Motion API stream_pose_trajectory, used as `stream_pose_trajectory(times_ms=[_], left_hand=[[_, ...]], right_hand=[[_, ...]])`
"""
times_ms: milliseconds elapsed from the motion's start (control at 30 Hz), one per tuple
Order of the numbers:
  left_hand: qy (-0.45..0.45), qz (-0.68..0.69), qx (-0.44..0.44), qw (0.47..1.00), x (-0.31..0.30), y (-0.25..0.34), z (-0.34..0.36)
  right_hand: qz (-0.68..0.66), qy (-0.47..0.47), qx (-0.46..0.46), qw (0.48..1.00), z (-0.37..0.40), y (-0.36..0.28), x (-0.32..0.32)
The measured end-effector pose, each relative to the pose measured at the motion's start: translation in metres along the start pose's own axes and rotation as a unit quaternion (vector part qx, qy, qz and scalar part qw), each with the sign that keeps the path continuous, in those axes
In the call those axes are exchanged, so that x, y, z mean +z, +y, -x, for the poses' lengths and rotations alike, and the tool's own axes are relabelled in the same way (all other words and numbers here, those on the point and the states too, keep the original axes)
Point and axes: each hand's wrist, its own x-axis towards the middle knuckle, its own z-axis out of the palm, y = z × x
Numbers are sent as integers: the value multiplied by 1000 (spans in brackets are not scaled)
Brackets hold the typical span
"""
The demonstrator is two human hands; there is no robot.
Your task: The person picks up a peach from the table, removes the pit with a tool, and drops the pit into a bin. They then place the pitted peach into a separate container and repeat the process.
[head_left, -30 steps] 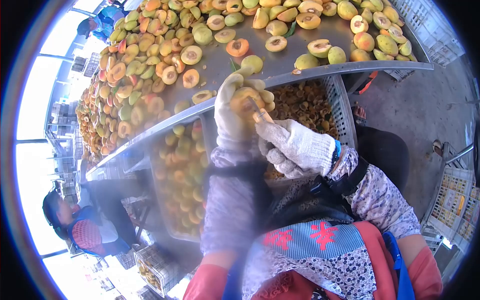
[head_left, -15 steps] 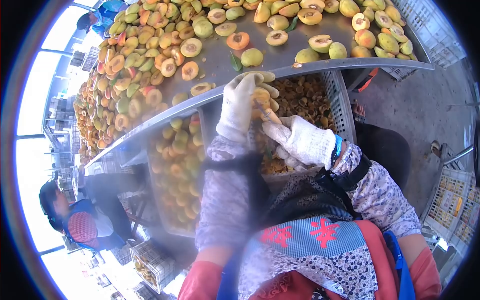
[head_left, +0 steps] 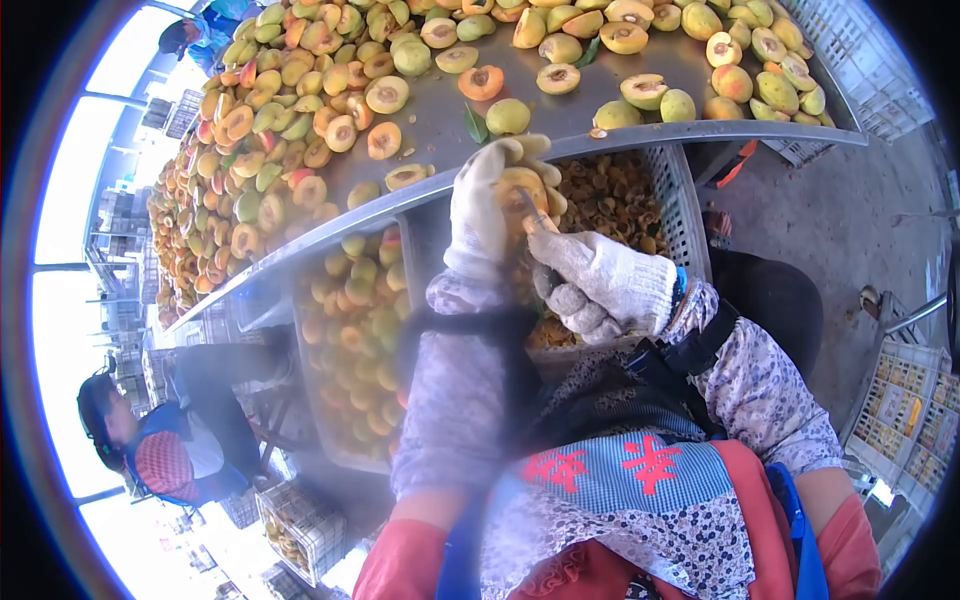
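My left hand (head_left: 484,205), in a white knit glove, is closed around a halved yellow-orange fruit (head_left: 520,190) just below the metal table's front edge (head_left: 600,138). In my right hand (head_left: 610,285), also gloved, is a small tool (head_left: 540,220) with a light handle and a thin metal end, which touches the fruit. Beneath both hands a crate (head_left: 678,195) holds many brown-orange pieces. Halved fruits (head_left: 386,95) lie on the table beyond my hands.
A bin of yellow-green fruit (head_left: 358,345) stands left of my forearms. A co-worker (head_left: 165,440) sits at the lower left; another person (head_left: 200,38) is at the upper left. Stacked crates (head_left: 900,400) stand at the right, above a grey floor (head_left: 840,220).
My left hand has turned slightly, showing more of the fruit's face. My right hand has shifted a little down and right, with the tool still at the fruit.
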Motion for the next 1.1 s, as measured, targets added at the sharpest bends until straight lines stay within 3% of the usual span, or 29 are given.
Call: stream_pose_trajectory(times_ms=[33,67,167,200,233,300,333,400,433,500,533,567,633,667,700,733,833,900,967,1000,1033,1067,1100], left_hand=[[-25,-54,-30,998,-3,3,-1],[-49,-108,-60,991,-5,4,-2],[-73,-178,-61,979,-4,5,-1],[-77,-144,-58,985,-1,6,3],[-76,-143,-57,985,5,7,7],[-74,92,-85,989,12,9,14],[-65,121,-69,988,12,3,9],[-98,209,-59,971,7,-13,-1],[-116,240,-28,963,4,-23,-3],[-75,205,5,976,5,-17,0],[-52,223,-16,973,6,-12,0],[-55,263,-35,963,3,-9,-3],[-73,359,25,930,-19,-3,-17],[-83,360,34,929,-27,11,-18],[-80,365,39,927,-30,16,-12],[-41,290,66,954,-25,28,-2],[14,157,103,982,-45,55,11],[48,3,150,988,-74,87,43],[178,-122,89,972,-111,110,68],[237,-212,66,946,-133,118,80],[273,-285,62,917,-191,103,71],[385,-395,-9,834,-191,110,80],[420,-534,26,733,-233,98,81]], right_hand=[[23,6,0,1000,1,-1,0],[143,81,-27,986,-2,3,3],[150,79,-8,986,3,6,1],[70,48,2,996,4,9,0],[72,48,2,996,6,9,-1],[-115,-113,21,987,7,7,-2],[-118,-62,4,991,4,10,6],[15,93,-94,991,-9,24,15],[134,129,-205,961,-15,28,9],[340,218,-408,819,-31,40,-7],[424,234,-360,798,-24,33,-8],[438,234,-402,769,-28,36,-10],[468,218,-299,802,-17,43,-11],[472,215,-299,801,-19,50,-17],[570,242,-217,755,-25,59,-26],[658,267,-133,691,-28,63,-31],[690,312,-77,649,-29,64,-39],[681,331,-55,651,-32,60,-37],[693,328,-2,642,-36,59,-39],[691,331,0,642,-42,61,-42],[682,321,-33,657,-49,64,-45],[672,308,-63,670,-51,67,-48],[672,309,-56,671,-52,68,-49]])
